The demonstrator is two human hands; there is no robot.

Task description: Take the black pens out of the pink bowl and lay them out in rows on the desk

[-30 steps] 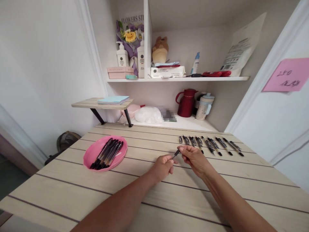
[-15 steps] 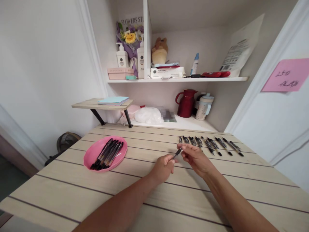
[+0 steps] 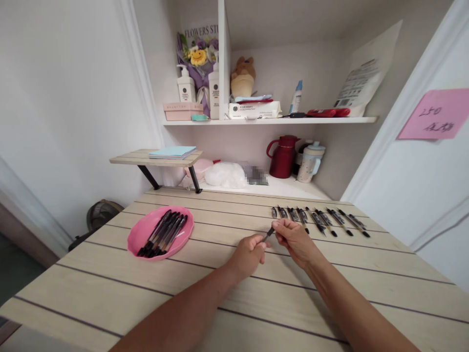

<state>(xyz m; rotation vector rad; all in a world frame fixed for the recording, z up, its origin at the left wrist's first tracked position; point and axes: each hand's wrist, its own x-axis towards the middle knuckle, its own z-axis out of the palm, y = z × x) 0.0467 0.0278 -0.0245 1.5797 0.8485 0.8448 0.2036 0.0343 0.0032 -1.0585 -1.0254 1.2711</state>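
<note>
My left hand (image 3: 251, 254) is closed around a dark pen (image 3: 268, 233), which points up and to the right above the table. At the pen's upper end, the fingertips of my right hand (image 3: 293, 239) are pinched together on it. Whether a separate small part sits in that pinch is too small to see. Just beyond my right hand lies a row of pens and pen parts (image 3: 331, 222), laid out in small groups. To the left, a pink plate (image 3: 134, 239) holds a bundle of black-capped pens (image 3: 164, 234) and a thin white piece.
A small raised stand (image 3: 128, 157) with blue paper (image 3: 172, 152) is at the table's back left. Behind the table stand a red jug (image 3: 282, 159), a pale tumbler (image 3: 309, 164) and a white plastic bag (image 3: 225, 175). A shelf (image 3: 256, 122) with bottles and boxes runs above.
The fingers of my right hand have drawn in and closed on the pen's upper end. My left hand and the pen stay nearly where they were.
</note>
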